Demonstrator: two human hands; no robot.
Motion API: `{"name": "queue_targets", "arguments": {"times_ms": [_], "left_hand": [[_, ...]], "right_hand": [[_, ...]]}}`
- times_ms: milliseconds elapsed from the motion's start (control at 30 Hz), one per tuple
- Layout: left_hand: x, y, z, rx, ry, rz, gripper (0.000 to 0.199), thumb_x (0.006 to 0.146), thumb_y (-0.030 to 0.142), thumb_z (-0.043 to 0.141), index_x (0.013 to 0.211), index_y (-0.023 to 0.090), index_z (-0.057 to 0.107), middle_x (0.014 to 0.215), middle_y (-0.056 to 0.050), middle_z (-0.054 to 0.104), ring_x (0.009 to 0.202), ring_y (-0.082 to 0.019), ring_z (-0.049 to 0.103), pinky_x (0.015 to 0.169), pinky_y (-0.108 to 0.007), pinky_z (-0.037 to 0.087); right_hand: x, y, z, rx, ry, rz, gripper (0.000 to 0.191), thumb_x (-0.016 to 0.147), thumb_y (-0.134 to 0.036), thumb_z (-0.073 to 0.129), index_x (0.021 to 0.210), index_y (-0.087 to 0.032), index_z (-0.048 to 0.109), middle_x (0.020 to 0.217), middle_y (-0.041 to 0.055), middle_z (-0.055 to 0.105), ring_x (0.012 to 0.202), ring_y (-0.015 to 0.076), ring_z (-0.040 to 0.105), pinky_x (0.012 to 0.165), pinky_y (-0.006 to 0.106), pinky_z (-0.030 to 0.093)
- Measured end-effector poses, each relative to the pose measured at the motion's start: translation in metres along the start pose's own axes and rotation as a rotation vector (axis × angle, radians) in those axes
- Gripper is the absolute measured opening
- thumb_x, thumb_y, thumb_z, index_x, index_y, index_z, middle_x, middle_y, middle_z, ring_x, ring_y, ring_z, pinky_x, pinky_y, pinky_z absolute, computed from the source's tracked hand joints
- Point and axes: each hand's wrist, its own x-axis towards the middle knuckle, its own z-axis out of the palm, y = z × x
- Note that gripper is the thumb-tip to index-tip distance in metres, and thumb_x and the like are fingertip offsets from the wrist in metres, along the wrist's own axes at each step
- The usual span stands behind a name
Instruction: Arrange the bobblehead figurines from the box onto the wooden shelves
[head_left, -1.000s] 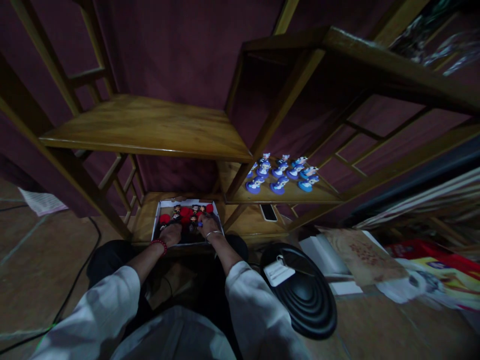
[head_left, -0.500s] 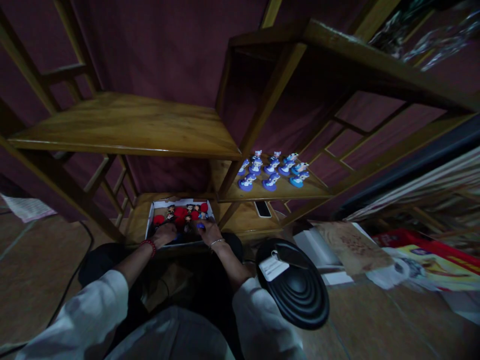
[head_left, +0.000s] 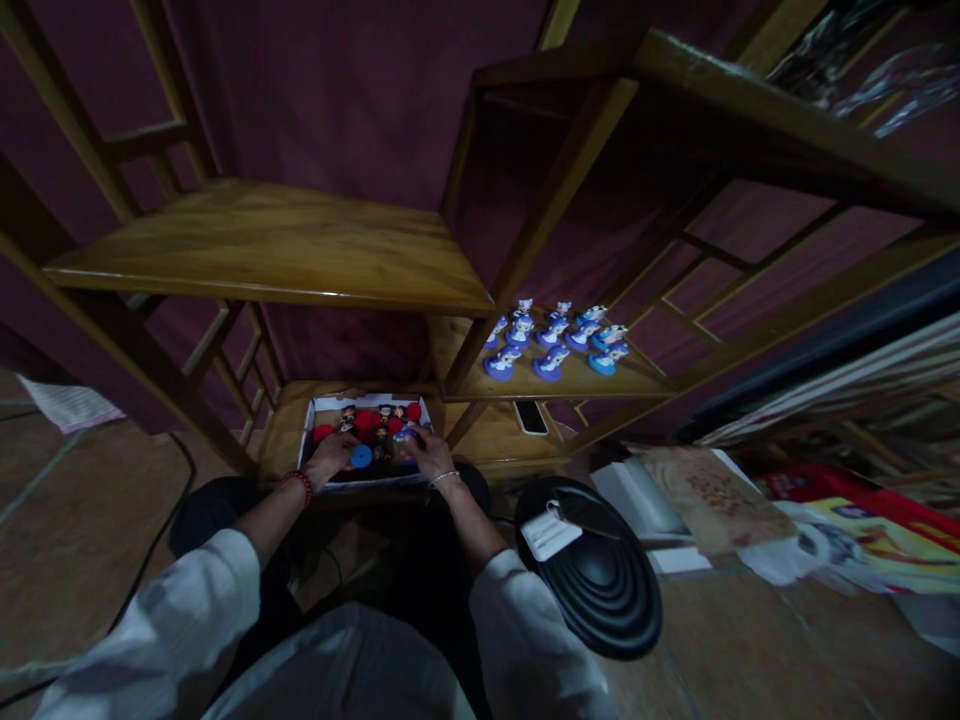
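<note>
Left hand (head_left: 330, 455) has its grip on a blue figure (head_left: 361, 457), fingers curled at its side, right at the near edge of the box (head_left: 322, 408). Right hand (head_left: 427, 452) is down in the box too, fingers bent over a small blue-and-white figure (head_left: 406, 433); whether that grip is closed on it, I cannot tell in this dim light. Red bead bracelet (head_left: 298, 481) on the left wrist, thin silver bangle (head_left: 444, 477) on the right. Beside the right forearm, a black ribbed disc (head_left: 600, 590) lies on the floor with a white tag (head_left: 550, 534) on top. Inside the box, red figures (head_left: 367, 420) and dark-haired ones sit packed together. The box rests on the bottom shelf (head_left: 487, 440), and a phone (head_left: 531, 417) lies flat further right there. One shelf up, blue figures (head_left: 551, 338) stand in neat rows.
</note>
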Motion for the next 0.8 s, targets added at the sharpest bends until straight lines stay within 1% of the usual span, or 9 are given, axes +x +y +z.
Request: {"name": "queue_targets", "arguments": {"times_ms": [100, 167, 233, 300, 367, 500, 600, 700, 800], "left_hand": [[-0.002, 0.001, -0.001, -0.027, -0.007, -0.031, 0.020, 0.082, 0.011, 0.040, 0.094, 0.014, 0.056, 0.084, -0.003, 0.066, 0.072, -0.010, 0.063, 0.059, -0.015, 0.050], [-0.003, 0.001, 0.000, -0.040, -0.010, -0.043, 0.021, 0.082, 0.011, 0.041, 0.096, 0.014, 0.056, 0.086, -0.004, 0.066, 0.070, -0.009, 0.063, 0.059, -0.015, 0.050], [-0.004, 0.001, 0.000, -0.049, -0.011, -0.044, 0.022, 0.081, 0.011, 0.041, 0.097, 0.014, 0.056, 0.088, -0.005, 0.066, 0.069, -0.009, 0.063, 0.059, -0.016, 0.050], [-0.005, 0.000, -0.001, -0.053, -0.012, -0.039, 0.021, 0.081, 0.012, 0.042, 0.096, 0.014, 0.057, 0.087, -0.004, 0.066, 0.071, -0.010, 0.063, 0.058, -0.015, 0.050], [-0.006, 0.000, -0.001, -0.063, -0.011, -0.028, 0.019, 0.080, 0.013, 0.045, 0.094, 0.014, 0.058, 0.084, -0.003, 0.066, 0.075, -0.011, 0.063, 0.058, -0.015, 0.050], [-0.008, 0.000, -0.002, -0.103, 0.002, -0.016, 0.019, 0.078, 0.013, 0.047, 0.092, 0.013, 0.060, 0.085, -0.003, 0.067, 0.077, -0.012, 0.063, 0.058, -0.016, 0.051], [-0.006, 0.001, -0.001, -0.107, 0.017, -0.029, 0.019, 0.077, 0.011, 0.047, 0.090, 0.013, 0.061, 0.085, -0.004, 0.067, 0.076, -0.011, 0.063, 0.058, -0.015, 0.051], [-0.005, 0.000, 0.000, -0.103, 0.029, -0.031, 0.019, 0.077, 0.012, 0.048, 0.090, 0.013, 0.061, 0.086, -0.004, 0.067, 0.076, -0.012, 0.063, 0.058, -0.016, 0.051], [-0.004, -0.001, 0.000, -0.094, 0.033, -0.025, 0.020, 0.077, 0.012, 0.047, 0.092, 0.012, 0.061, 0.089, -0.005, 0.066, 0.078, -0.012, 0.062, 0.058, -0.016, 0.051]], "right_hand": [[-0.003, -0.005, 0.002, -0.062, -0.043, 0.032, 0.025, 0.088, -0.033, 0.041, 0.100, -0.018, 0.057, 0.071, 0.0007, 0.066, 0.061, 0.0125, 0.065, 0.058, 0.022, 0.052], [-0.003, -0.006, 0.004, -0.100, -0.071, 0.041, 0.027, 0.089, -0.035, 0.039, 0.095, -0.017, 0.058, 0.068, 0.0007, 0.065, 0.058, 0.0120, 0.064, 0.056, 0.022, 0.051], [-0.001, -0.006, 0.005, -0.120, -0.089, 0.053, 0.028, 0.090, -0.035, 0.038, 0.097, -0.017, 0.057, 0.066, 0.0008, 0.065, 0.057, 0.0119, 0.063, 0.055, 0.022, 0.050], [0.002, -0.004, 0.007, -0.138, -0.100, 0.072, 0.031, 0.090, -0.036, 0.036, 0.099, -0.016, 0.057, 0.062, 0.0008, 0.064, 0.056, 0.0123, 0.062, 0.055, 0.023, 0.050], [0.005, -0.002, 0.009, -0.138, -0.112, 0.088, 0.033, 0.091, -0.038, 0.035, 0.096, -0.015, 0.057, 0.058, 0.0008, 0.063, 0.053, 0.0125, 0.061, 0.055, 0.023, 0.050], [0.011, 0.001, 0.012, -0.036, -0.089, 0.151, 0.031, 0.090, -0.038, 0.036, 0.091, -0.015, 0.057, 0.056, 0.0001, 0.061, 0.052, 0.0118, 0.061, 0.053, 0.022, 0.050], [0.012, 0.000, 0.012, 0.053, -0.059, 0.191, 0.026, 0.091, -0.035, 0.036, 0.099, -0.017, 0.054, 0.055, -0.0023, 0.061, 0.053, 0.0114, 0.062, 0.053, 0.022, 0.050], [0.010, -0.003, 0.011, 0.134, -0.050, 0.188, 0.026, 0.089, -0.035, 0.039, 0.103, -0.019, 0.053, 0.052, -0.0034, 0.059, 0.050, 0.0114, 0.062, 0.051, 0.021, 0.049], [0.008, -0.004, 0.010, 0.153, -0.066, 0.157, 0.026, 0.088, -0.037, 0.042, 0.099, -0.018, 0.055, 0.051, -0.0033, 0.058, 0.049, 0.0110, 0.061, 0.048, 0.020, 0.048]]}}
